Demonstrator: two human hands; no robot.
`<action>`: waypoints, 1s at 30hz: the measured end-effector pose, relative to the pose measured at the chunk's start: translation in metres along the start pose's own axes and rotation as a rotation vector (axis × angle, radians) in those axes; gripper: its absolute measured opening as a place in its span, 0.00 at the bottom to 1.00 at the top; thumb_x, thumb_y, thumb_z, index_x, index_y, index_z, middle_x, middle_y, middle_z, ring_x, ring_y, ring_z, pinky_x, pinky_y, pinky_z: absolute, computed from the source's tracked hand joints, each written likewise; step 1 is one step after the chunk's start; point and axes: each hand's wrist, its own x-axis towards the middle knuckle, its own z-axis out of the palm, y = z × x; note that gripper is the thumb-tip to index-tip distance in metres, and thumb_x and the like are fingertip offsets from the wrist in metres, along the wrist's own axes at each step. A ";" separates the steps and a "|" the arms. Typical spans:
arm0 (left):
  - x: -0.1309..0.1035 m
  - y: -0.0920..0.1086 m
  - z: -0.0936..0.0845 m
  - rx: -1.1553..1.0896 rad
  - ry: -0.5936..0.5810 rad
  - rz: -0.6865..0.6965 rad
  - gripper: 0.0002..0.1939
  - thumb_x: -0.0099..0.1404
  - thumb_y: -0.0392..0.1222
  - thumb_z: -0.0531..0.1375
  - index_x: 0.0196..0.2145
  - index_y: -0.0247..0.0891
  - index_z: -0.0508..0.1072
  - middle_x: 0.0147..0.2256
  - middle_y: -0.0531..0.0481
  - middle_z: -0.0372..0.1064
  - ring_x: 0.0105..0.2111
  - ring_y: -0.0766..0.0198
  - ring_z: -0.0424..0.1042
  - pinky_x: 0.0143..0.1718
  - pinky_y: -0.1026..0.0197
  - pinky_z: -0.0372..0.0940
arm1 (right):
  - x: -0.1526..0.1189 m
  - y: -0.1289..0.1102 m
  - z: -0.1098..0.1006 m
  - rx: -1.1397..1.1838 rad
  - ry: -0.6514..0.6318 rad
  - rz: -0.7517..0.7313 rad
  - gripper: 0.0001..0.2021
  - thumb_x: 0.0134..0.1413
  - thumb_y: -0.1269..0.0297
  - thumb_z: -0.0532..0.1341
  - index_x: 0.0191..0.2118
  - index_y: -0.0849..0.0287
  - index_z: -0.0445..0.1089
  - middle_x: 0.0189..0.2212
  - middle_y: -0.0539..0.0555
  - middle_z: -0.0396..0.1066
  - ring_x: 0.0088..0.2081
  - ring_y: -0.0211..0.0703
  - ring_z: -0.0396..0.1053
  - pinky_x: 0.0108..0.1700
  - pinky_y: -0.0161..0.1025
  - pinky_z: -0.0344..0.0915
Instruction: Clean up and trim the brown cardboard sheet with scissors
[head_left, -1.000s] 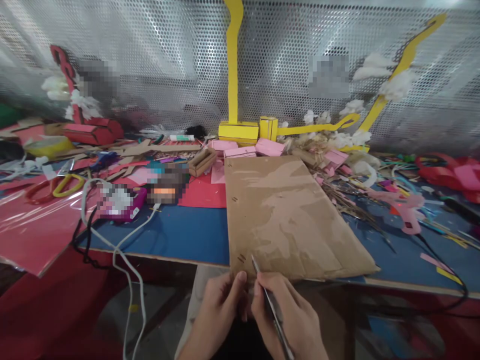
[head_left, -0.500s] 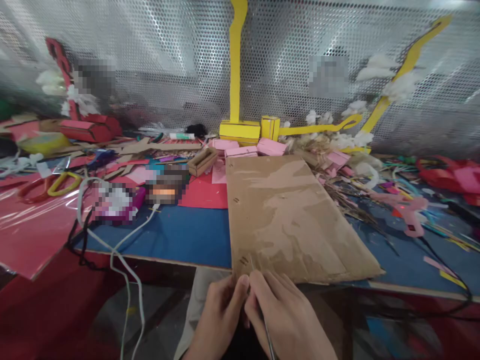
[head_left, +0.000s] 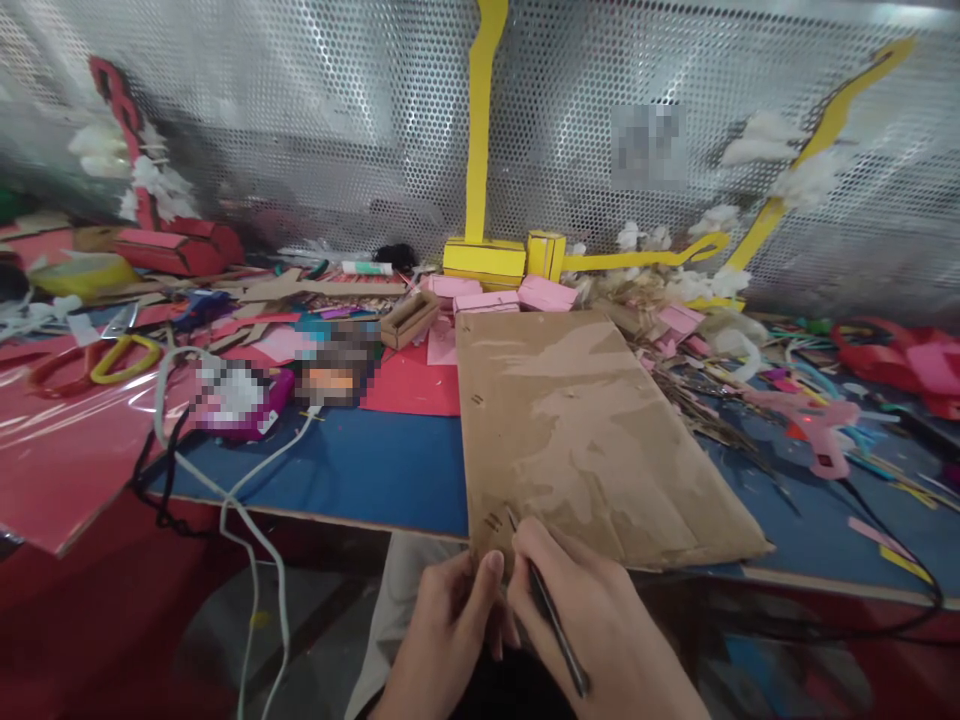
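A brown cardboard sheet [head_left: 585, 430] with shiny patches lies on the blue table, its near edge by my hands. My right hand [head_left: 577, 610] is closed around a slim dark pen-like tool [head_left: 556, 625], whose tip points at the sheet's near left corner beside small dark marks [head_left: 493, 522]. My left hand [head_left: 454, 625] pinches that same corner at the edge, thumb on top. The fingers beneath the edge are partly hidden.
A pink glue gun [head_left: 817, 425] lies at the right, its cord trailing off the table. White cables [head_left: 247, 540] hang over the front edge at left. Yellow-handled scissors [head_left: 124, 360] rest farther left. Pink boxes [head_left: 487, 302] sit behind the sheet.
My right hand has shifted slightly right and up over the sheet, and the dark tool is tilted more and shows more clearly. My left hand stays at the corner.
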 end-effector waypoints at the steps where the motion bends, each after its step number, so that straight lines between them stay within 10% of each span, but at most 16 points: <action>1: 0.000 0.001 0.000 0.007 -0.002 -0.012 0.24 0.73 0.60 0.53 0.29 0.37 0.68 0.19 0.54 0.68 0.17 0.70 0.64 0.20 0.67 0.57 | 0.000 0.000 -0.001 0.013 -0.004 0.010 0.09 0.67 0.72 0.52 0.34 0.54 0.59 0.28 0.51 0.71 0.27 0.42 0.72 0.26 0.35 0.66; 9: -0.009 0.041 -0.012 0.182 -0.066 -0.093 0.26 0.72 0.64 0.52 0.36 0.36 0.72 0.21 0.54 0.67 0.17 0.71 0.60 0.17 0.69 0.54 | -0.007 0.012 -0.003 0.273 0.280 -0.055 0.05 0.68 0.60 0.58 0.41 0.53 0.70 0.46 0.56 0.72 0.44 0.44 0.75 0.44 0.37 0.71; 13: 0.001 0.075 -0.032 0.202 -0.054 -0.079 0.26 0.71 0.64 0.52 0.40 0.37 0.73 0.24 0.53 0.68 0.21 0.66 0.69 0.17 0.67 0.63 | -0.005 0.016 0.011 0.702 0.337 -0.089 0.19 0.75 0.58 0.46 0.37 0.53 0.71 0.50 0.55 0.74 0.52 0.47 0.73 0.52 0.44 0.68; 21: 0.097 0.133 -0.071 0.309 -0.144 -0.064 0.24 0.65 0.62 0.61 0.44 0.38 0.75 0.35 0.44 0.77 0.30 0.58 0.78 0.22 0.63 0.68 | 0.036 0.014 0.031 1.295 0.568 0.026 0.27 0.76 0.50 0.43 0.23 0.55 0.57 0.19 0.48 0.59 0.26 0.40 0.58 0.32 0.39 0.58; 30: 0.181 0.136 -0.050 0.176 0.019 -0.065 0.18 0.67 0.56 0.61 0.32 0.38 0.73 0.27 0.46 0.75 0.25 0.57 0.74 0.31 0.53 0.70 | 0.064 0.023 0.014 1.327 0.481 0.034 0.26 0.72 0.45 0.48 0.29 0.56 0.69 0.32 0.53 0.69 0.34 0.42 0.65 0.39 0.41 0.61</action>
